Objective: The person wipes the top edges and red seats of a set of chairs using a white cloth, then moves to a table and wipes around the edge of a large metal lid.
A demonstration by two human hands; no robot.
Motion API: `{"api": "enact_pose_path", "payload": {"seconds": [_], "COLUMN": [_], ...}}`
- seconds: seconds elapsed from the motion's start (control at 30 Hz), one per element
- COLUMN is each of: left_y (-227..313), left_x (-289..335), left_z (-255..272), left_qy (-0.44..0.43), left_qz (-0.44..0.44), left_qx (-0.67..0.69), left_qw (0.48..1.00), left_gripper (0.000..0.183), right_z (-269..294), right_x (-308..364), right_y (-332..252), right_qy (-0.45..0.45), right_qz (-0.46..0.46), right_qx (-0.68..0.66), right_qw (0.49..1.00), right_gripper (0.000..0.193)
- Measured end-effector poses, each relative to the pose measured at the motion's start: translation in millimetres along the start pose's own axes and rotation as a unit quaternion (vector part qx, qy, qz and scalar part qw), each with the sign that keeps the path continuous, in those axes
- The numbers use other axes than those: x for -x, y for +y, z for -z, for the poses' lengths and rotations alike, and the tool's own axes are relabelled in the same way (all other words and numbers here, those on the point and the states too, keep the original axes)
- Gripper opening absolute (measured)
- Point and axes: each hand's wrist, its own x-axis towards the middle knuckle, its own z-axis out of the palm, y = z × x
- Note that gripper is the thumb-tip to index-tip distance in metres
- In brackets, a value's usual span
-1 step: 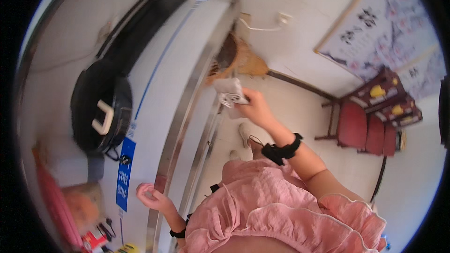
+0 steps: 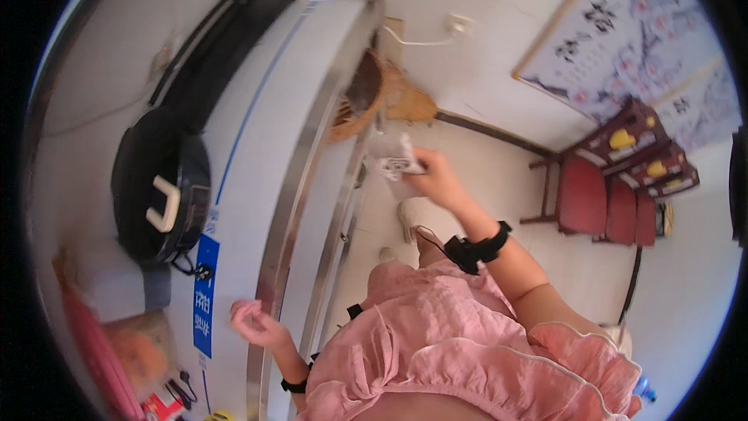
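My right hand (image 2: 438,179) is closed around a folded light grey cloth (image 2: 394,162), held out over the floor beside the counter. The cloth's folded layers show at its near end, and its outline is slightly blurred. Next to the counter's front edge is my left hand (image 2: 260,325), its fingers curled in; whether anything small lies inside them is hidden. Beneath and beyond it runs the long white counter (image 2: 273,140) with blue printed strips. On the counter's left side stands a round black electric pan (image 2: 160,187) with a cream handle.
A wicker basket (image 2: 366,101) stands on the floor past the counter's front edge. Red-seated chairs (image 2: 580,195) line the wall at right, with dark patterned boxes (image 2: 623,140) on them. A red package (image 2: 162,405) and a dark cable lie at the counter's near left.
The counter, pan and chairs have shifted a little left in the picture. My right hand and the cloth have moved slightly right and toward me. Both hands keep their grip.
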Motion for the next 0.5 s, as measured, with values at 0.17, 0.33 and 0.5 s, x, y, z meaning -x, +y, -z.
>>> {"api": "enact_pose_path", "payload": {"seconds": [0.17,0.33,0.5], "left_y": [63,96,108], "left_x": [-23,-12,26], "left_z": [-87,-138,-173], "left_qy": [-0.291,-0.311,-0.341], "left_qz": [-0.222,-0.196,-0.112], "left_qx": [0.079,0.133,0.164], "left_qw": [0.927,0.921,0.919], "left_gripper": [0.014,0.020,0.019], "right_z": [130,209,264], "right_x": [87,186,277], "right_y": [58,84,116], "right_qy": [0.244,0.445,0.537], "right_qz": [-0.247,-0.189,-0.196], "right_qx": [-0.028,-0.227,-0.328], "right_qw": [0.937,0.845,0.752], "right_gripper": [0.024,0.034,0.036]}}
